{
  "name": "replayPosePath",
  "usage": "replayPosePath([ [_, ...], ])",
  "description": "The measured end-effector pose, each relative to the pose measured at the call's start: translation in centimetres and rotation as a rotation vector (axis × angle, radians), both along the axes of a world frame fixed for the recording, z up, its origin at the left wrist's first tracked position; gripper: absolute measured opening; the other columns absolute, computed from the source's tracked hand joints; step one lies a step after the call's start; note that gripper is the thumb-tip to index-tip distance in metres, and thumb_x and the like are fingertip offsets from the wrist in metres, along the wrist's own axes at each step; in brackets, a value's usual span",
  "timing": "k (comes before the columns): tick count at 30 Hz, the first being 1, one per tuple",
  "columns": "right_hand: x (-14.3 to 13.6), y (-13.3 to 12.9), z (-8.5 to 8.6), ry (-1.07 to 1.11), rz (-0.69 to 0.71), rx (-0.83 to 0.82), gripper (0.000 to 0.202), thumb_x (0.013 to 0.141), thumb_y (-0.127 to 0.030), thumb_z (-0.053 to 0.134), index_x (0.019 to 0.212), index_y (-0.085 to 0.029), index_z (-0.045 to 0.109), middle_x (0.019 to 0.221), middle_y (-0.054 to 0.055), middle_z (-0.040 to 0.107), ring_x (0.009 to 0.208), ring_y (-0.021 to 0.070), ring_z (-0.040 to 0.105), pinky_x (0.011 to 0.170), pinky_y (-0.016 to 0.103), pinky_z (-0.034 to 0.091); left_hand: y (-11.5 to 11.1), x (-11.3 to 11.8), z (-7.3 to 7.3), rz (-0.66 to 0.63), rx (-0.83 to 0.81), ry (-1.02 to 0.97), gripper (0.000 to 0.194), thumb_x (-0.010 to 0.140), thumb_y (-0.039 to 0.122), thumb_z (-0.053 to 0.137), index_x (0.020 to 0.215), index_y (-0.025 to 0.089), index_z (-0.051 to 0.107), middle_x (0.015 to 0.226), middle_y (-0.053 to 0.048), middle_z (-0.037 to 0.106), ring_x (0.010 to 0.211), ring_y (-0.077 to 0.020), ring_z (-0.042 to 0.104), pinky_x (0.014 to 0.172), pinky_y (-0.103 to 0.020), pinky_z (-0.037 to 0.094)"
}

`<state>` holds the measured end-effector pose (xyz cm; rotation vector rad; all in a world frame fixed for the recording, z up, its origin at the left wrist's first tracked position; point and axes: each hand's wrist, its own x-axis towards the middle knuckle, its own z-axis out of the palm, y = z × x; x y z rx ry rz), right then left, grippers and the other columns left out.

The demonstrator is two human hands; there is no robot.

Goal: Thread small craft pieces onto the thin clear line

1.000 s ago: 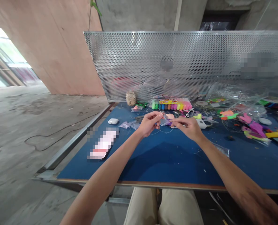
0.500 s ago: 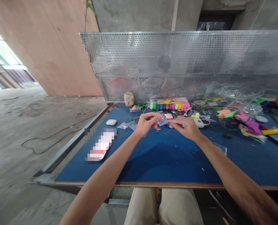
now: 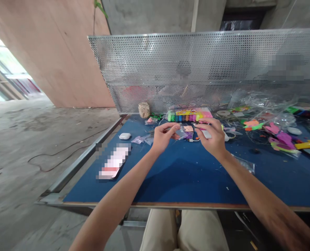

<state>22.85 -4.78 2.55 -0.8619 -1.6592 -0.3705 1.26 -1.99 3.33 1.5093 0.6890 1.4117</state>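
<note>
My left hand (image 3: 164, 136) is closed, thumb against fingers, on a small clear plastic bag (image 3: 180, 132) over the middle of the blue table. To its right, my right hand (image 3: 212, 135) has thumb and fingers apart, with nothing visible between them. A peach-coloured piece (image 3: 188, 129) and a white cable plug (image 3: 190, 140) show between the hands. Behind them lies a pack of coloured clay sticks (image 3: 188, 115). A white power strip is partly hidden by my right hand.
On the blue table (image 3: 170, 184) lie a white earphone case (image 3: 125, 136) and a phone (image 3: 115, 162) at left. Colourful foam pieces (image 3: 282, 139) and plastic wrappings (image 3: 264, 101) lie at right. A perforated metal panel (image 3: 157, 69) stands behind.
My right hand has moved away from the plastic bag, to the right, and its fingers have opened. My left hand stays in nearly the same place with the bag.
</note>
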Motion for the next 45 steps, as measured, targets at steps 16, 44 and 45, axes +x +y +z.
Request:
replayPosePath([
  [16, -2.1, 1.3, -2.3, 0.739, 0.598, -0.852, 0.026, 0.077, -0.045, 0.075, 0.085, -0.021, 0.077, 0.09, 0.006, 0.076, 0.082, 0.0204, 0.066, 0.074, 0.033, 0.052, 0.5, 0.8, -1.3, -0.019, 0.013, -0.012, 0.035, 0.079, 0.047, 0.073, 0.093, 0.014, 0.072, 0.086, -0.005, 0.072, 0.046, -0.0058, 0.055, 0.057, -0.027, 0.058],
  [44, -3.4, 1.4, -3.6, 0.73, 0.714, -0.903, 0.033, 0.077, -0.042, 0.077, 0.103, -0.021, 0.076, 0.1, 0.008, 0.077, 0.102, 0.0265, 0.07, 0.097, 0.045, 0.052, -0.3, 0.7, -0.7, 0.196, 0.134, 0.075, 0.034, 0.08, 0.047, 0.07, 0.092, 0.015, 0.076, 0.082, -0.005, 0.072, 0.055, -0.0108, 0.059, 0.046, -0.022, 0.052],
  [45, -3.5, 1.4, -3.6, 0.75, 0.725, -0.911, 0.032, 0.077, -0.043, 0.077, 0.101, -0.021, 0.077, 0.098, 0.008, 0.077, 0.1, 0.0259, 0.071, 0.096, 0.044, 0.053, -0.2, 0.6, -0.7, 0.197, 0.139, 0.079, 0.034, 0.081, 0.047, 0.07, 0.092, 0.015, 0.075, 0.081, -0.005, 0.072, 0.052, -0.0096, 0.057, 0.045, -0.022, 0.051],
])
